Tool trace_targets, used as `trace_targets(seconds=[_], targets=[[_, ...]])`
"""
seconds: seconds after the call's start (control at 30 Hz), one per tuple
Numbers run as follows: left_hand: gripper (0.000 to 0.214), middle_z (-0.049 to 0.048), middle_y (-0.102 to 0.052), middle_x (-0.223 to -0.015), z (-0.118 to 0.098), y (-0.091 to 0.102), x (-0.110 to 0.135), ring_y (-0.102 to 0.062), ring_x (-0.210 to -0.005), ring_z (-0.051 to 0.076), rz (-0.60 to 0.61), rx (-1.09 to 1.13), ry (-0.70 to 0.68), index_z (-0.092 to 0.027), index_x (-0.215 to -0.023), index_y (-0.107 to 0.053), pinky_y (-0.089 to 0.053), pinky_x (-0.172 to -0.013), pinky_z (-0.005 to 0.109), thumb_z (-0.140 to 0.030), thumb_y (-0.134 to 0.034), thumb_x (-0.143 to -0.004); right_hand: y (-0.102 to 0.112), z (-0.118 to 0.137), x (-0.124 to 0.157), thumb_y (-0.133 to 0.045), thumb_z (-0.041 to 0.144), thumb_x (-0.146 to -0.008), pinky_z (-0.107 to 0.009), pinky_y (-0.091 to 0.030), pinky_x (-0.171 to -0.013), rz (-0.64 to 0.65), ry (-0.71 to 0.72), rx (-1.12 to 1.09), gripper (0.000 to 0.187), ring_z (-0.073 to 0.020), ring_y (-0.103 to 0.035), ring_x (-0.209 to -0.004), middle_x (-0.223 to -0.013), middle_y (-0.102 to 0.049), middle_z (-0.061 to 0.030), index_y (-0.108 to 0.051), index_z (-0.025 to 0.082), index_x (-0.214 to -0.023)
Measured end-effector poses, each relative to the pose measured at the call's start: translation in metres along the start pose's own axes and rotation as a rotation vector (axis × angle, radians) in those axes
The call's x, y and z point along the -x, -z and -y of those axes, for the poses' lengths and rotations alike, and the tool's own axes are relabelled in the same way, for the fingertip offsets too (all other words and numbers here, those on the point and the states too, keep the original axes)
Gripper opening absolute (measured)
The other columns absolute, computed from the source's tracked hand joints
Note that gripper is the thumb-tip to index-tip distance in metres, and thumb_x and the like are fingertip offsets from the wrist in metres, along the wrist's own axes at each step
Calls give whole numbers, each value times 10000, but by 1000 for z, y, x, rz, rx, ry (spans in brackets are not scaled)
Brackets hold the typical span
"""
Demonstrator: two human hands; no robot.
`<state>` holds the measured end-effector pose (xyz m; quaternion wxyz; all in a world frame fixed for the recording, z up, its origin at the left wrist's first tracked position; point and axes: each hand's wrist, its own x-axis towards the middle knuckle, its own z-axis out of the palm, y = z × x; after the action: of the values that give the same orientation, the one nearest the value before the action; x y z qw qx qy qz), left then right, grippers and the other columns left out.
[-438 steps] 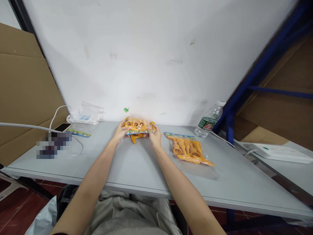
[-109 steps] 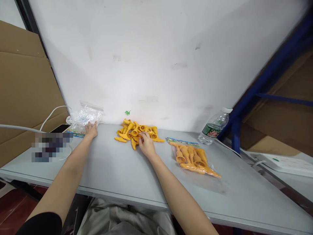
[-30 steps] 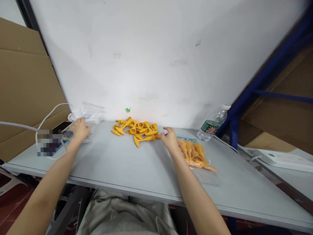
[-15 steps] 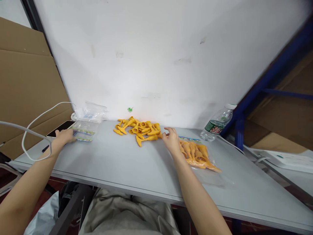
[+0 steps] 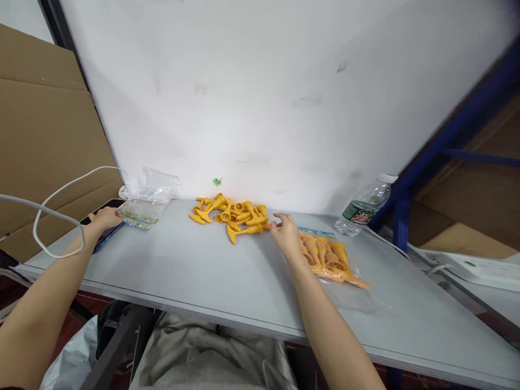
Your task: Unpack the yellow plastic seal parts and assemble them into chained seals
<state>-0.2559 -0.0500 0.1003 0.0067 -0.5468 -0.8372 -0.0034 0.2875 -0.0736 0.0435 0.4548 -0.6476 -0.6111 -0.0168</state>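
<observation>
A loose heap of orange plastic toy pieces [image 5: 232,215] lies at the back of the grey table [image 5: 211,271]. My right hand [image 5: 285,236] rests on the table just right of the heap, fingers spread, between it and a filled clear bag of the same orange pieces [image 5: 331,259]. My left hand [image 5: 106,218] lies far left on a dark phone [image 5: 106,234], fingers stretched flat, holding nothing. Right beside it is an empty clear bag with a colourful strip [image 5: 140,212].
More clear bags [image 5: 158,183] are stacked against the white wall. A white cable [image 5: 57,197] loops over my left forearm. A water bottle [image 5: 363,204] stands at the back right by a blue rack post [image 5: 400,225]. Cardboard sheets [image 5: 44,141] stand at the left.
My left hand has left the clear bags and slid left onto the phone. My right hand moved from the heap to its right side and has stayed there.
</observation>
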Motion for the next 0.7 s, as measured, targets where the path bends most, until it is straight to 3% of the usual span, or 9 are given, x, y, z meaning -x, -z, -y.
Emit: trace_targets(seconds=[0.13, 0.27, 0.37, 0.5, 0.7], targets=[[357, 107, -643, -1266, -14, -7, 4, -527, -1213, 332, -41, -21, -128, -207, -1076, -711, -390, -995, 497, -396, -549, -821, 0, 0, 0, -440, 230, -807, -404, -511, -823, 22, 1, 2, 363, -216, -615, -761, -1131, -644, -149, -657, 147, -1086], [544, 110, -595, -1395, -45, -23, 15, -437, -1352, 397, 52, -47, -342, -265, -1243, -675, -251, -1116, 598, -580, -531, -823, 0, -2, 0, -446, 218, -802, -406, -507, -842, 21, 6, 8, 361, -217, -615, -769, -1119, -647, -145, -659, 149, -1085], [734, 164, -463, -1512, -62, -37, 14, -359, -1419, 423, 81, -42, -330, -210, -1426, -529, -208, -1135, 641, -641, -454, -837, 0, -1, 0, -444, 218, -801, -402, -509, -839, 38, -5, 22, 366, -217, -617, -774, -1115, -645, -144, -656, 145, -1089], [740, 221, -327, -1574, -68, -51, -1, -280, -1464, 419, -30, -6, -251, -129, -1513, -389, -232, -1127, 642, -557, -349, -911, 1, 0, 1, -437, 225, -811, -403, -511, -840, 66, -15, 24, 373, -222, -623, -791, -1135, -640, -151, -650, 136, -1105], [689, 229, -369, -1552, -74, -61, -21, -415, -1402, 367, 6, 68, -269, -111, -1513, -379, -347, -1106, 507, -491, -306, -942, 0, -1, 2, -443, 207, -818, -405, -516, -844, 54, 19, 7, 346, -217, -626, -797, -1113, -651, -141, -657, 149, -1083]])
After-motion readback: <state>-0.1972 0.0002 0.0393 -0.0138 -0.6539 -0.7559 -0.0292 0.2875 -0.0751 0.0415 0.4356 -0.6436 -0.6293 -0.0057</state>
